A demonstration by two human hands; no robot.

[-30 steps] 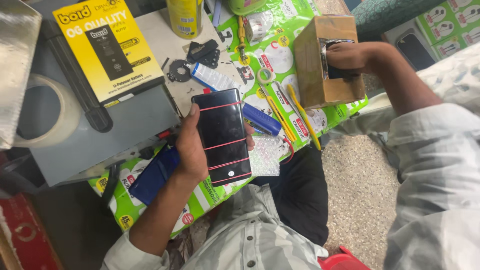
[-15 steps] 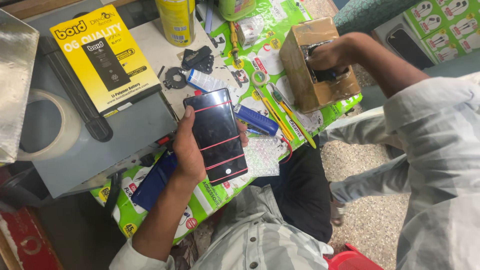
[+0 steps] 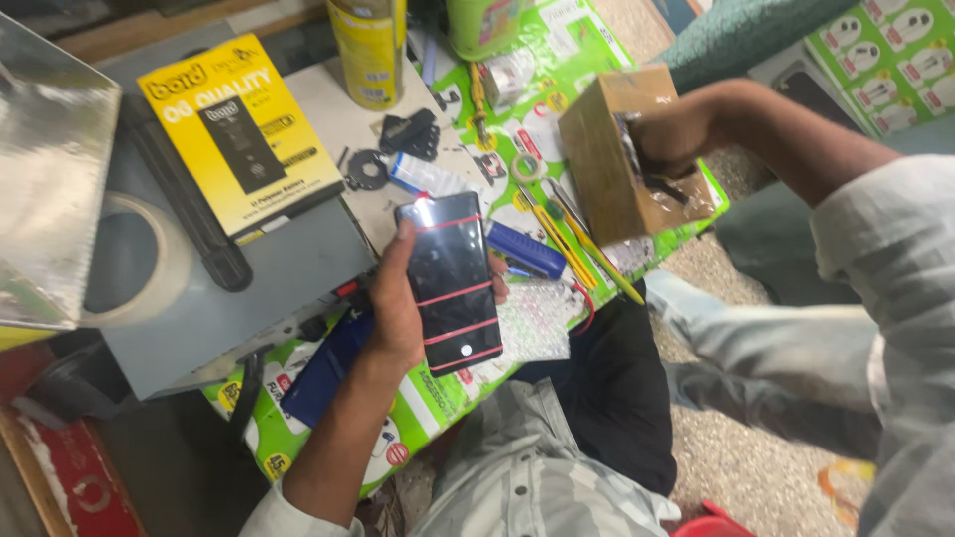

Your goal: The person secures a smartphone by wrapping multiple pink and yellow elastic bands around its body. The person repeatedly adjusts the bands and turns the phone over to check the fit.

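A person's left hand (image 3: 398, 308) grips a black smartphone (image 3: 450, 281) bound with red rubber bands, holding it above a green printed mat (image 3: 557, 45) strewn with small tools. The right hand (image 3: 676, 134) reaches into a tilted brown cardboard box (image 3: 597, 169), fingers clasping its open edge, beside a yellow battery package (image 3: 239, 129).

Phone (image 3: 450, 281) in the left hand (image 3: 396, 308) — box (image 3: 617, 159) to its right, battery pack (image 3: 242, 134) left.
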